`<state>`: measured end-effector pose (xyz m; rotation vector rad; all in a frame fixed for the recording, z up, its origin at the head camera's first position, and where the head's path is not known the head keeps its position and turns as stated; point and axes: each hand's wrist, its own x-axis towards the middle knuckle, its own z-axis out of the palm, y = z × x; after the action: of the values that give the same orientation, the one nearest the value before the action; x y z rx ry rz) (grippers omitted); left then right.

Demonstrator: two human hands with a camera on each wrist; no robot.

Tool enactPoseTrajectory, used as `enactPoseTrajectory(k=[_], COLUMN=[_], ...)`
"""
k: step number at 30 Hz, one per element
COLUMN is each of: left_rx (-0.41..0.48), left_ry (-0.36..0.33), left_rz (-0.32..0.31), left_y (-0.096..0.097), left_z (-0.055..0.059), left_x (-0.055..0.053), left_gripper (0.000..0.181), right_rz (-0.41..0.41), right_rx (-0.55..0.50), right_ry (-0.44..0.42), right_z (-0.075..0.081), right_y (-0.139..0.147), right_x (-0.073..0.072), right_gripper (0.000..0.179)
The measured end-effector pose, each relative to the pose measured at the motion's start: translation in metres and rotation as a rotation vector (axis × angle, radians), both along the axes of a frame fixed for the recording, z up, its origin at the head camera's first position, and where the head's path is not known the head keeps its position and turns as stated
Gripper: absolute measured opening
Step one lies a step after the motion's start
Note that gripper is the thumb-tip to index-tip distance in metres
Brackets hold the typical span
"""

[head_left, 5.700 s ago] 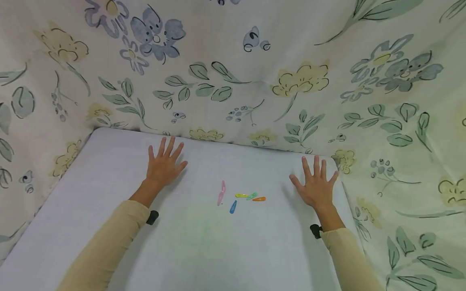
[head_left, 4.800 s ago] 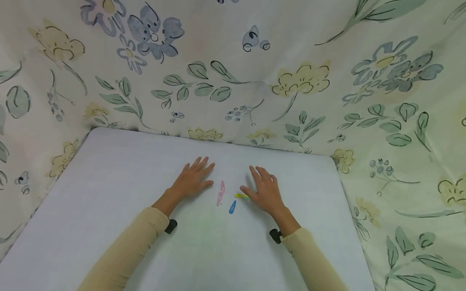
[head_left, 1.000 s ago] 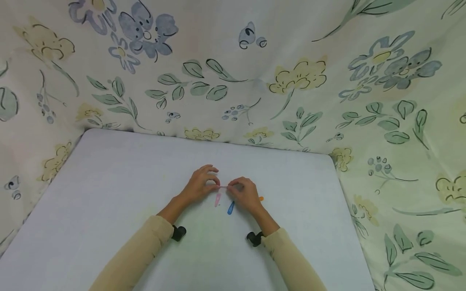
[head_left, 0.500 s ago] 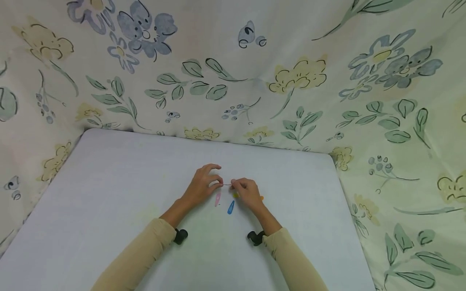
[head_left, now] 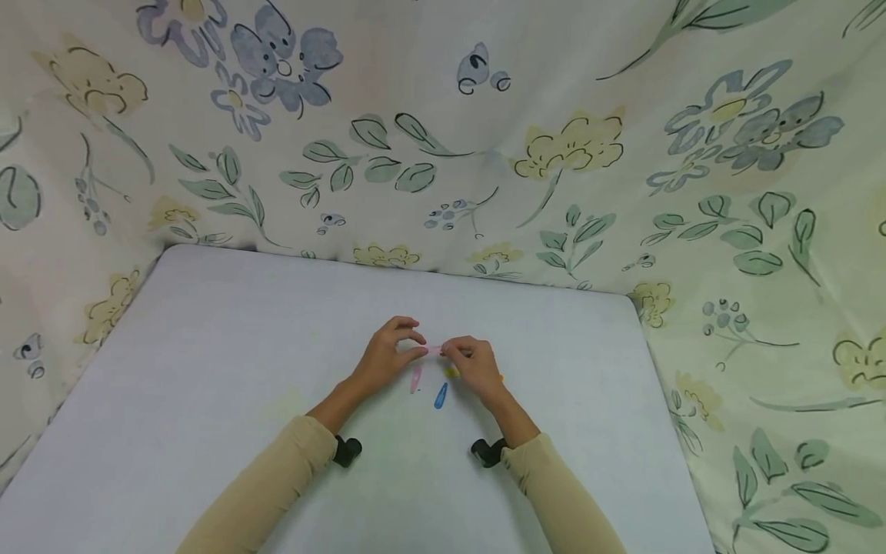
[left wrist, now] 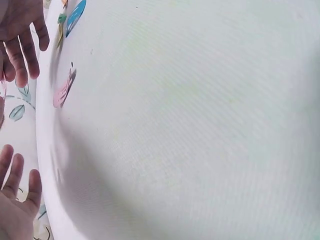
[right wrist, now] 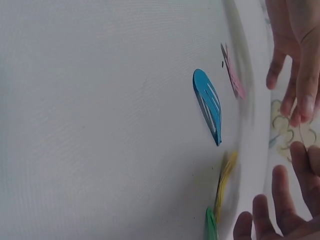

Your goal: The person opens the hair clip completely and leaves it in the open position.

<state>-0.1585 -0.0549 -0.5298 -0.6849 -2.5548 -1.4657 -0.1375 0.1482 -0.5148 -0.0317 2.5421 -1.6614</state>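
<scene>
Head view, and both hands were on it: the left hand [head_left: 383, 362] pinched one end of a pink clip [head_left: 434, 351], off the white table [head_left: 277, 346]! Just on the person's side of that pinch, a second pink clip [head_left: 415, 379] lay flat. Next, a blue clip [head_left: 441, 396], also nearer the person than the grip; then a yellow clip [head_left: 451, 372], partly hidden by the right hand [head_left: 476, 368], with a green clip [right wrist: 211, 225] beside it in the right wrist view. That right hand pinched the other end, and just right of it an orange clip [head_left: 501, 378] barely peeked out!
</scene>
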Motion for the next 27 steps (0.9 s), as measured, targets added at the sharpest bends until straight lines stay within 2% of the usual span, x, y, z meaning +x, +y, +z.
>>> enactPoseTrajectory(k=[6, 9, 18, 27], left_rx=[-0.007, 0.005, 0.099, 0.153], left_ry=[-0.163, -0.222, -0.321, -0.374], left_rz=[-0.022, -0.033, -0.028, -0.044], left_y=[0.002, 0.003, 0.008, 0.009], left_z=[0.004, 0.006, 0.01, 0.012], left_x=[0.0, 0.0, -0.001, -0.001], left_gripper=[0.012, 0.012, 0.01, 0.016], right_rz=[0.007, -0.004, -0.019, 0.023], right_rx=[-0.013, -0.012, -0.085, -0.156], right_ry=[-0.008, -0.047, -0.167, -0.181], right_z=[0.002, 0.003, 0.007, 0.007], right_y=[0.003, 0.005, 0.011, 0.016], right_x=[-0.001, -0.003, -0.006, -0.006], right_gripper=[0.02, 0.02, 0.023, 0.021])
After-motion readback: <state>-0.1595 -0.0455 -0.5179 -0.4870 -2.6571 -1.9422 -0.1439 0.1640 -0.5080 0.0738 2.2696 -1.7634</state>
